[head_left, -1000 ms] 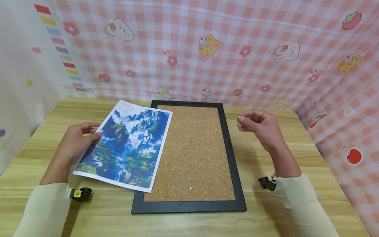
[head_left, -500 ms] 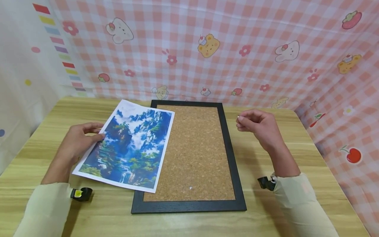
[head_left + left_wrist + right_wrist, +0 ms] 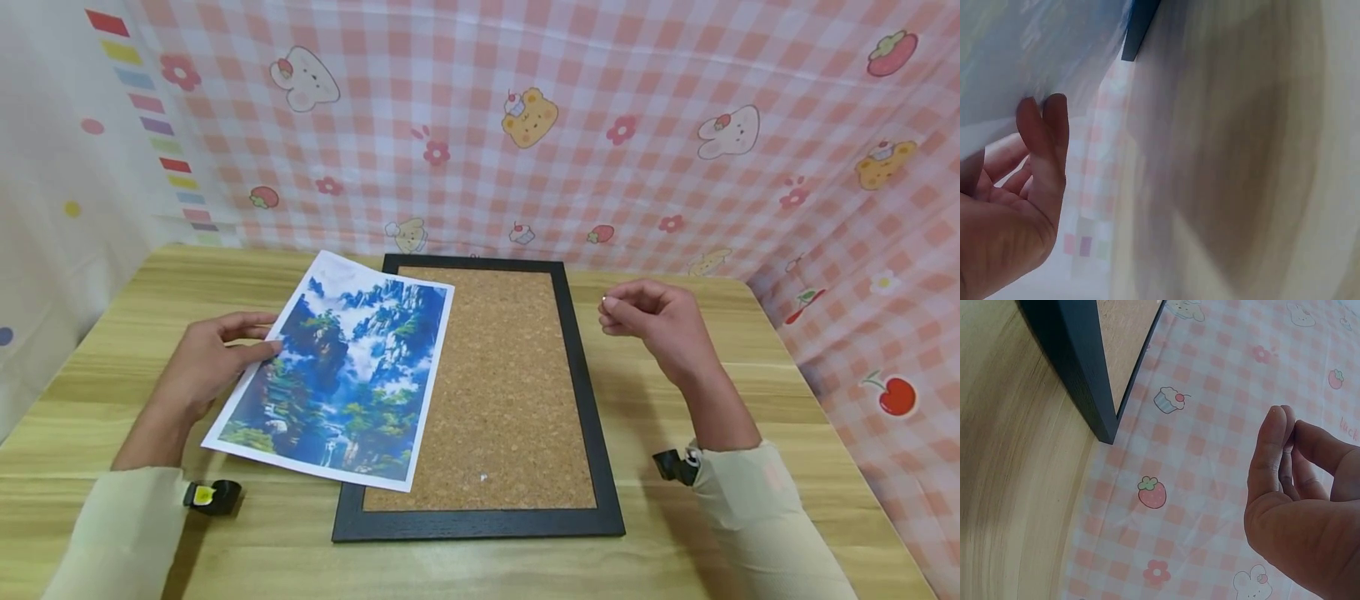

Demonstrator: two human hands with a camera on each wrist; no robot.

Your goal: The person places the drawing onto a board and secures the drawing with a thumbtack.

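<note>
My left hand [image 3: 213, 358] pinches the left edge of a printed landscape picture [image 3: 352, 375], a white-bordered sheet of blue mountains and green trees. The sheet is tilted and overlaps the left side of a black-framed cork board [image 3: 510, 383]. In the left wrist view, fingers [image 3: 1038, 134] press on the back of the paper [image 3: 1041, 56]. To the right of the board, my right hand [image 3: 663, 325] is raised with thumb and fingertips together. A tiny shiny thing [image 3: 604, 298] shows at those fingertips, too small to identify; the right wrist view hides it behind the fingers [image 3: 1269, 450].
The board lies on a wooden table [image 3: 712, 367], its far edge near a pink checked cloth [image 3: 480, 133] hanging at the back and right. A small whitish speck [image 3: 483, 477] is on the lower cork. Bare wood lies to both sides of the board.
My left hand has moved the picture slightly to the right, covering more of the cork. The right hand has stayed nearly still with its fingertips pinched.
</note>
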